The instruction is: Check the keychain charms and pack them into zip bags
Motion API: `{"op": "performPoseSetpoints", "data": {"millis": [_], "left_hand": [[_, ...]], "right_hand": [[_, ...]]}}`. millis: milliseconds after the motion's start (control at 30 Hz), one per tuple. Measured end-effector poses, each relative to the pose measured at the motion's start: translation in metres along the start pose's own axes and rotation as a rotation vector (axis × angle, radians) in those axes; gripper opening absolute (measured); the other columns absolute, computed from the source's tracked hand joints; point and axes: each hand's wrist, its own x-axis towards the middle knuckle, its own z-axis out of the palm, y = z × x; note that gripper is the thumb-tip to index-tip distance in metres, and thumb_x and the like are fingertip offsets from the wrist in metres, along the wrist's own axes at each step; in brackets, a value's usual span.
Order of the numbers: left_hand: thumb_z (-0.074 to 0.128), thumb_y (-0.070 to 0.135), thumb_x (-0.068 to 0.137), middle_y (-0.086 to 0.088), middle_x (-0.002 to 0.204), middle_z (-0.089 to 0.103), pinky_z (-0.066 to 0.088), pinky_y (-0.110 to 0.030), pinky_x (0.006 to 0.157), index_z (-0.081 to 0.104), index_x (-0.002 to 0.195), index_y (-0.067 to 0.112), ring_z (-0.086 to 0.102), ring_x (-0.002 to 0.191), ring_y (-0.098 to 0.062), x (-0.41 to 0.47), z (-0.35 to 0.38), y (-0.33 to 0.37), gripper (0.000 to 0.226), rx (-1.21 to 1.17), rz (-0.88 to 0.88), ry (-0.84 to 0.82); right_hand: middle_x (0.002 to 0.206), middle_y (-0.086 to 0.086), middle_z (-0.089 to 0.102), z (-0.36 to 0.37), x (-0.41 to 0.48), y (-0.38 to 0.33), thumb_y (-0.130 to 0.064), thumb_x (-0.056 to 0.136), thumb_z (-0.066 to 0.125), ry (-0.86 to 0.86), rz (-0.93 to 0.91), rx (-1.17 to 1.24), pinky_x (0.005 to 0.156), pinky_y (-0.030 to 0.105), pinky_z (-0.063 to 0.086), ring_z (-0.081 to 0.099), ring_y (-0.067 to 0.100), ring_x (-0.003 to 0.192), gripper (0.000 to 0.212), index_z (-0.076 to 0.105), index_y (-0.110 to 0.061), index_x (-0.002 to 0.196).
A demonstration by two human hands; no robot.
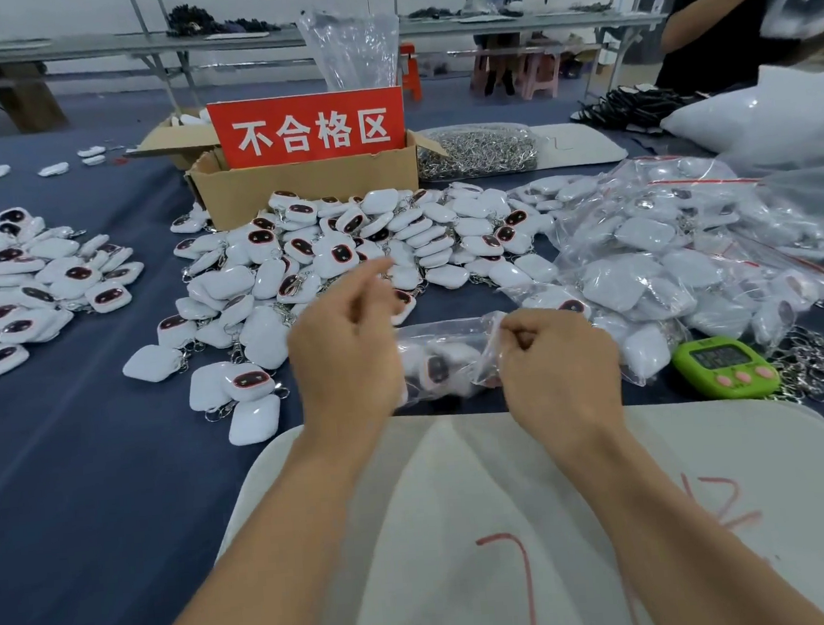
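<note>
A clear zip bag (445, 346) with white keychain charms inside lies on the blue table just beyond a white mat. My right hand (559, 357) pinches the bag's right end with curled fingers. My left hand (348, 347) hovers at the bag's left end, fingers loosely bent and blurred, forefinger stretched toward the loose charm pile (346, 248). Whether it touches the bag I cannot tell. The charms are white rounded squares with a dark face and metal rings.
A cardboard box (306, 185) with a red sign stands behind the pile. Packed zip bags (681, 251) heap at right beside a green timer (725, 372). More charms (28, 278) lie at left. A white mat (515, 526) lies nearest me. A person stands at far right.
</note>
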Motion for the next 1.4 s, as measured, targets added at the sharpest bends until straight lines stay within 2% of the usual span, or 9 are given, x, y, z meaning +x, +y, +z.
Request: {"op": "performPoseSetpoints", "data": {"millis": [233,333,433,533,633,833,1033,1200,1400], "left_hand": [[0.054,0.014,0.075,0.007,0.074,0.077,0.054,-0.029,0.085,0.079,0.076,0.042,0.062,0.073,-0.004,0.031,-0.036,-0.012,0.037,-0.188,-0.375,0.379],[0.055,0.013,0.080,0.012,0.076,0.077,0.050,-0.021,0.077,0.079,0.079,0.040,0.062,0.074,-0.001,0.030,-0.032,-0.015,0.036,-0.146,-0.361,0.325],[0.051,0.010,0.085,0.021,0.077,0.075,0.040,-0.001,0.057,0.077,0.082,0.037,0.058,0.062,0.012,0.028,-0.026,-0.019,0.037,-0.001,-0.303,0.221],[0.052,0.007,0.090,0.024,0.078,0.074,0.047,-0.009,0.057,0.074,0.082,0.040,0.062,0.061,0.007,0.026,-0.024,-0.024,0.040,0.118,-0.283,0.057],[0.058,0.007,0.092,0.014,0.079,0.077,0.059,-0.029,0.076,0.077,0.087,0.035,0.072,0.074,-0.006,0.023,-0.023,-0.030,0.035,0.223,-0.259,-0.142],[0.051,-0.001,0.091,0.007,0.087,0.078,0.062,-0.030,0.074,0.076,0.092,0.030,0.074,0.072,-0.004,0.026,-0.029,-0.033,0.040,0.128,-0.334,-0.151],[0.046,0.018,0.089,0.016,0.083,0.075,0.064,-0.045,0.075,0.073,0.085,0.036,0.073,0.081,0.000,0.029,-0.039,-0.023,0.033,-0.062,-0.327,0.270],[0.046,0.027,0.088,0.018,0.082,0.075,0.064,-0.044,0.077,0.073,0.087,0.036,0.073,0.080,-0.004,0.028,-0.040,-0.014,0.029,-0.153,-0.324,0.366],[0.054,0.021,0.086,0.019,0.079,0.076,0.059,-0.043,0.090,0.075,0.080,0.037,0.071,0.086,-0.010,0.027,-0.037,-0.017,0.027,-0.077,-0.395,0.283]], "right_hand": [[0.066,-0.007,0.064,-0.007,0.002,0.000,-0.022,0.094,0.056,0.245,0.076,0.201,0.076,0.041,0.051,0.062,0.024,0.075,0.019,0.070,-0.023,0.081],[0.069,-0.008,0.062,-0.005,0.000,0.000,-0.019,0.092,0.059,0.256,0.009,0.218,0.077,0.034,0.049,0.061,0.023,0.079,0.017,0.066,-0.030,0.081],[0.091,-0.012,0.061,-0.005,-0.005,-0.001,-0.021,0.090,0.065,0.213,-0.105,0.263,0.083,0.002,0.036,0.060,0.017,0.099,0.018,0.069,-0.038,0.093],[0.115,-0.007,0.055,-0.004,-0.011,-0.006,-0.029,0.090,0.065,-0.025,-0.282,0.256,0.102,0.022,0.040,0.054,0.015,0.117,0.024,0.074,-0.035,0.111],[0.118,-0.007,0.064,0.002,-0.011,-0.017,-0.016,0.093,0.064,-0.179,-0.438,0.164,0.104,0.025,0.037,0.056,0.016,0.117,0.025,0.078,-0.028,0.109],[0.096,0.000,0.070,0.013,0.036,-0.045,0.002,0.090,0.051,-0.357,-0.348,-0.121,0.062,0.021,0.039,0.053,0.005,0.070,0.053,0.072,-0.031,0.126],[0.141,0.003,0.064,0.040,0.070,-0.060,0.011,0.092,0.051,-0.591,-0.413,-0.131,0.048,0.007,0.037,0.052,0.001,0.071,0.065,0.065,-0.034,0.136],[0.138,0.006,0.064,0.056,0.077,-0.052,0.003,0.094,0.055,-0.581,-0.496,-0.364,0.070,0.022,0.040,0.059,0.020,0.096,0.063,0.055,-0.034,0.144],[0.110,0.006,0.066,0.045,0.075,-0.042,-0.008,0.096,0.058,-0.417,-0.458,-0.473,0.074,0.031,0.041,0.051,0.022,0.088,0.024,0.063,-0.015,0.118]]}}
